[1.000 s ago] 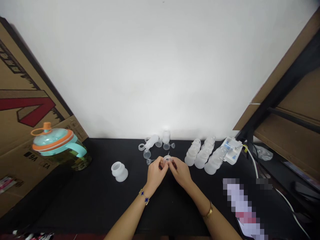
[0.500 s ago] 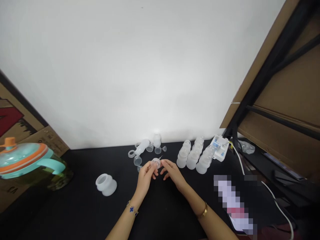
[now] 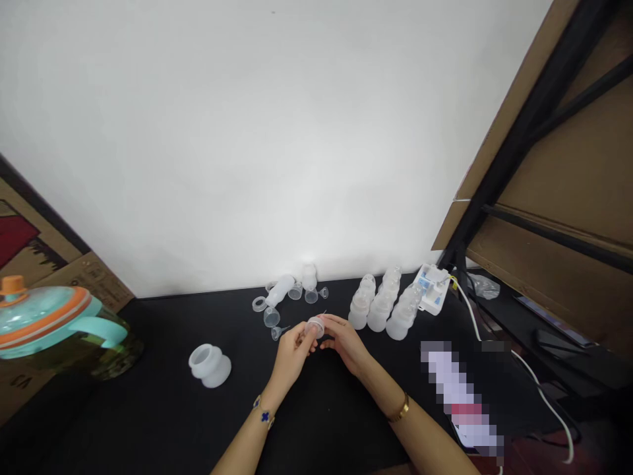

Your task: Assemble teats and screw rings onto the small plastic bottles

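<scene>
The left hand pinches a ring above mid-table; the right hand meets its side, whether gripping I cannot tell. Loose parts lie just beyond, bottles stand right, a jar left. The wall bounds the far edge; open tabletop spreads between jar and left hand.

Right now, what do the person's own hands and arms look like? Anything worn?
Left hand and right hand are ungloved; no sleeves show on the forearms. Left wrist: slim gold-coloured bracelet with dark-blue four-petal motifs. Right wrist: smooth, curved gold-coloured metal-looking band. No cables or markings visible on either arm.
</scene>
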`<state>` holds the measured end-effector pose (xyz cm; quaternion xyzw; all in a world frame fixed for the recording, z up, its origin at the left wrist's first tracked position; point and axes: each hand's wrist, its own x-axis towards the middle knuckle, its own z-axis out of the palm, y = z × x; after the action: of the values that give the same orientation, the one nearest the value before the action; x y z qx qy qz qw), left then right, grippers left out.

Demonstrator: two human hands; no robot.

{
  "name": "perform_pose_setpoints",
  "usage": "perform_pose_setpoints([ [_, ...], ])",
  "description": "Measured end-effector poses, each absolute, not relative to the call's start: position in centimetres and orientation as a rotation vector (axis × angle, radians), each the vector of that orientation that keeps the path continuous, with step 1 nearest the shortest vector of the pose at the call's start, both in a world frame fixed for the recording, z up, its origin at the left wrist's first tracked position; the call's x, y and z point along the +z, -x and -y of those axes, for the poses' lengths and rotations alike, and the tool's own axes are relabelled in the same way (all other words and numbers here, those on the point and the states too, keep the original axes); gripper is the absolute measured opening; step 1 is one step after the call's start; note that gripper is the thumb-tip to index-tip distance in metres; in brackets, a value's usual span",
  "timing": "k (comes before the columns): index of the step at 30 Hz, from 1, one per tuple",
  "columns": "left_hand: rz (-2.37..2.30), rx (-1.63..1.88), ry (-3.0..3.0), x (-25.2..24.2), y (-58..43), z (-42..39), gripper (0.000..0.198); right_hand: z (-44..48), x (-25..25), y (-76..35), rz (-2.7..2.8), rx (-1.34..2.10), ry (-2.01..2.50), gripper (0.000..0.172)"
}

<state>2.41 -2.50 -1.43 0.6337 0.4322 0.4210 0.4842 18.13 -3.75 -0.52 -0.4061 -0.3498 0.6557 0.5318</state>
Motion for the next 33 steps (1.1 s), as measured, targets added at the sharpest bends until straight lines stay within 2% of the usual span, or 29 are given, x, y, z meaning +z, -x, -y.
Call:
perform_pose_setpoints([
  [6,-1.243,1.164,-1.689,-0.9,-2.4,2.8,0.037,3.3,-1.2,-18.3,0.789,1.511,1.044,0.036],
  [15,-1.021,1.165,-1.407,-1.6,-2.5,2.0,0.045,3.0,-1.3,-18.1,0.823,1.473,1.114,0.045],
  [21,-0.935,1.036,-1.207,-1.1,-2.2,1.6,0.053,2.9,-1.5,-18.1,0.816,1.465,1.132,0.047],
  [33,-0.902,1.053,-1.145,-1.1,-2.4,1.9,0.046,3.1,-1.4,-18.0,0.806,1.445,1.148,0.047],
])
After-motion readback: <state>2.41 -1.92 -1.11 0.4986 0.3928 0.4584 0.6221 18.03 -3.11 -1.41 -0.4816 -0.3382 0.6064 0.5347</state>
